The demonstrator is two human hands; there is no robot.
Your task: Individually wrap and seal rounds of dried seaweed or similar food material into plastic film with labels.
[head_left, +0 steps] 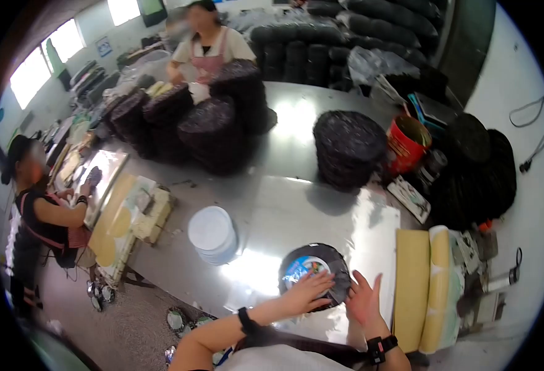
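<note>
A round black pack (312,252) with a glossy look and a blue-and-white printed label (298,270) lies on the metal table (259,216) right in front of me. My left hand (309,292) rests flat over the pack's lower part, fingers stretched out across the edge of the label. At the pack's right edge my right hand (364,300) is held with the palm turned inward, its thumb and fingers apart and nothing in them. Some of the label is hidden under my left fingers.
White round lids or tubs (212,229) are stacked left of the pack. Tall dark round stacks (349,148) stand farther back, near a red bucket (408,143). Yellow rolls (438,287) line the right edge. One person (207,52) stands across the table; another (55,213) works at left.
</note>
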